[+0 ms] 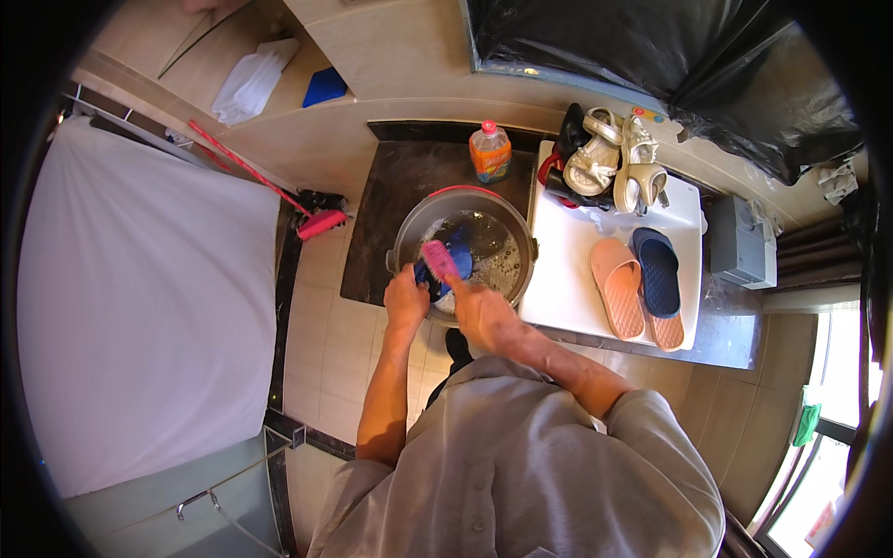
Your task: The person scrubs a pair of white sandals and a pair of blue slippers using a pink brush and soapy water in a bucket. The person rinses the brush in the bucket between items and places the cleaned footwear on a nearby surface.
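My left hand [406, 300] grips a blue slipper [458, 257] at the near left part of a round basin [522, 230]. Closed around a pink scrubbing brush [439, 259], my right hand [481, 314] holds its bristles against or just over the slipper. Foamy water [504, 270] fills the bottom of the basin. The slipper's far end is low over the water, and my fingers and the brush hide part of it.
Behind the basin stands an orange-labelled bottle [490, 152]. The white sink [558, 293] at right holds peach slippers [617, 289], a dark blue slipper [656, 272] and piled cream sandals [593, 164]. A grey box [738, 240] is beyond. A red broom [322, 224] leans left.
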Action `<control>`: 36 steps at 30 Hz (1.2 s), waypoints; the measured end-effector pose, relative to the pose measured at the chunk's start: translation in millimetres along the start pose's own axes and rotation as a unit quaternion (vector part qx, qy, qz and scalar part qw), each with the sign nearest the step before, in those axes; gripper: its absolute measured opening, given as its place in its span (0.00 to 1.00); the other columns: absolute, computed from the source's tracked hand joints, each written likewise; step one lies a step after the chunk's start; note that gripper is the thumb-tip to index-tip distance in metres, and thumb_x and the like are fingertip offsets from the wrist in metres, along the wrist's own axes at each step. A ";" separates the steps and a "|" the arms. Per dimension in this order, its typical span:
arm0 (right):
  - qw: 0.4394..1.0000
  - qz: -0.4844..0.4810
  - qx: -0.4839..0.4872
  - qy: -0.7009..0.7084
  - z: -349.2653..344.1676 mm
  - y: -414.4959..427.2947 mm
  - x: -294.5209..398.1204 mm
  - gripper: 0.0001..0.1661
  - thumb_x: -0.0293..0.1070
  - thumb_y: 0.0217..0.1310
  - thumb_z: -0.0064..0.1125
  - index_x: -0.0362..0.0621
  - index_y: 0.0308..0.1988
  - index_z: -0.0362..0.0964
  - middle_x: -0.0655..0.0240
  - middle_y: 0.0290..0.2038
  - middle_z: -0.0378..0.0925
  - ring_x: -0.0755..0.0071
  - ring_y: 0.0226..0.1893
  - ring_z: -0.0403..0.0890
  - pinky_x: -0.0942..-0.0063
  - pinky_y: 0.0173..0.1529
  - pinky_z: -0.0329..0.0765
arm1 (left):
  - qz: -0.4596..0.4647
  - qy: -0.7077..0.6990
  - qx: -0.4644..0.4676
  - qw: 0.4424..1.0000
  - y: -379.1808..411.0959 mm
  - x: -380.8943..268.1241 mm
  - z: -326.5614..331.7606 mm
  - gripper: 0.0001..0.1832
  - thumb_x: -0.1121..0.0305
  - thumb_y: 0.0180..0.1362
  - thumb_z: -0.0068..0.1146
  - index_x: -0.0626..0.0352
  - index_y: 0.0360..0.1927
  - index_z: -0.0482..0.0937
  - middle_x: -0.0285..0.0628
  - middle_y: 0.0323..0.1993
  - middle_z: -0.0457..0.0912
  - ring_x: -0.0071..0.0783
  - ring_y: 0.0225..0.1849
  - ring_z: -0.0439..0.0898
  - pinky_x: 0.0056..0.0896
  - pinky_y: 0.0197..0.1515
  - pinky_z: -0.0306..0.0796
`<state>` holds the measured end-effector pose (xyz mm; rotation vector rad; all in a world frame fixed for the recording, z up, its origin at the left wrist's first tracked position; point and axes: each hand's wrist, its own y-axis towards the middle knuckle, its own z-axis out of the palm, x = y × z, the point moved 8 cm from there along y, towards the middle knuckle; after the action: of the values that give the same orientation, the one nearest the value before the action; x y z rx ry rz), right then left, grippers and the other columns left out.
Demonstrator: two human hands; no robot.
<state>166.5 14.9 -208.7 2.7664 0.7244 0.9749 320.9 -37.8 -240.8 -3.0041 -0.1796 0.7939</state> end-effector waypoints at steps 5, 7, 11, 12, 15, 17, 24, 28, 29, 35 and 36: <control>0.992 0.122 0.033 -0.011 6.9 -0.2 -27.2 0.28 0.29 0.58 0.49 0.32 0.59 0.64 0.43 0.27 0.79 0.39 0.23 0.81 0.48 0.29 0.80 | -0.031 -0.069 0.038 0.996 12.1 21.3 8.6 0.14 0.72 0.49 0.64 0.60 0.41 0.79 0.56 0.37 0.83 0.56 0.43 0.82 0.48 0.45 0.75; 0.983 0.180 0.034 0.013 11.3 12.3 -62.0 0.24 0.29 0.60 0.48 0.33 0.56 0.66 0.41 0.26 0.79 0.38 0.26 0.83 0.48 0.31 0.81 | -0.064 -0.123 0.053 0.989 15.3 30.9 12.9 0.16 0.72 0.48 0.66 0.61 0.42 0.79 0.55 0.37 0.84 0.53 0.43 0.83 0.45 0.46 0.75; 0.987 0.112 0.053 -0.107 21.2 15.5 -66.2 0.23 0.28 0.60 0.53 0.26 0.53 0.68 0.45 0.26 0.77 0.41 0.21 0.80 0.51 0.27 0.78 | -0.125 -0.249 0.071 0.958 17.8 44.0 19.4 0.16 0.76 0.47 0.65 0.62 0.42 0.79 0.49 0.33 0.84 0.42 0.35 0.85 0.39 0.37 0.78; 0.993 0.077 -0.001 -0.090 14.2 13.5 -55.3 0.24 0.28 0.59 0.53 0.27 0.54 0.68 0.46 0.27 0.77 0.44 0.20 0.79 0.53 0.27 0.78 | -0.148 -0.272 0.078 0.948 17.6 48.0 20.6 0.16 0.77 0.47 0.65 0.62 0.43 0.79 0.47 0.33 0.84 0.39 0.34 0.85 0.38 0.34 0.78; 0.994 0.084 -0.036 -0.057 2.1 -8.9 -34.0 0.32 0.28 0.56 0.55 0.27 0.60 0.64 0.51 0.34 0.77 0.57 0.17 0.74 0.64 0.24 0.78 | -0.178 -0.347 0.095 0.916 15.2 52.0 22.6 0.18 0.79 0.47 0.63 0.62 0.45 0.78 0.43 0.32 0.84 0.34 0.30 0.84 0.33 0.26 0.78; 0.993 0.106 0.046 -0.022 15.5 -13.2 -24.6 0.34 0.27 0.58 0.51 0.34 0.64 0.58 0.43 0.36 0.76 0.42 0.23 0.78 0.52 0.29 0.78 | -0.182 -0.373 0.102 0.904 14.7 50.7 21.5 0.20 0.80 0.47 0.62 0.62 0.47 0.77 0.42 0.33 0.83 0.32 0.30 0.84 0.32 0.24 0.79; 0.987 0.148 0.048 -0.044 34.7 11.4 -45.6 0.35 0.28 0.59 0.49 0.41 0.67 0.57 0.41 0.36 0.77 0.37 0.27 0.82 0.49 0.32 0.81 | -0.196 -0.448 0.152 0.859 6.3 38.3 25.6 0.24 0.82 0.48 0.60 0.64 0.52 0.75 0.42 0.37 0.83 0.32 0.30 0.84 0.30 0.23 0.82; 0.985 0.169 -0.021 -0.039 19.5 20.2 -58.9 0.34 0.27 0.59 0.50 0.42 0.66 0.59 0.45 0.31 0.77 0.41 0.25 0.82 0.52 0.29 0.81 | -0.213 -0.488 0.139 0.835 3.5 38.3 32.4 0.27 0.84 0.49 0.58 0.66 0.56 0.73 0.45 0.40 0.82 0.34 0.31 0.85 0.31 0.22 0.83; 0.987 0.158 -0.023 -0.027 14.8 16.3 -54.3 0.34 0.27 0.59 0.50 0.42 0.66 0.59 0.45 0.31 0.77 0.41 0.24 0.82 0.52 0.29 0.81 | -0.219 -0.499 0.142 0.826 4.2 39.4 34.1 0.28 0.84 0.49 0.58 0.66 0.58 0.71 0.46 0.41 0.82 0.35 0.31 0.85 0.31 0.22 0.83; 0.992 0.082 0.088 -0.035 13.8 -13.9 -10.6 0.36 0.26 0.58 0.49 0.39 0.67 0.56 0.43 0.33 0.75 0.42 0.25 0.82 0.52 0.28 0.80 | -0.237 -0.558 0.121 0.786 1.0 38.9 35.9 0.36 0.85 0.49 0.57 0.65 0.66 0.65 0.49 0.44 0.81 0.39 0.31 0.84 0.32 0.22 0.83; 0.992 0.100 0.061 -0.048 8.9 -13.1 -15.5 0.36 0.27 0.59 0.48 0.39 0.67 0.55 0.43 0.33 0.75 0.42 0.25 0.82 0.52 0.28 0.80 | -0.240 -0.542 0.105 0.799 -1.9 37.9 34.2 0.38 0.86 0.49 0.57 0.64 0.67 0.63 0.50 0.44 0.80 0.39 0.31 0.84 0.32 0.22 0.83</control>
<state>156.2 19.4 -227.8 3.0155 0.5181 0.8466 336.5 -31.4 -289.1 -1.7801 -0.7471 2.1038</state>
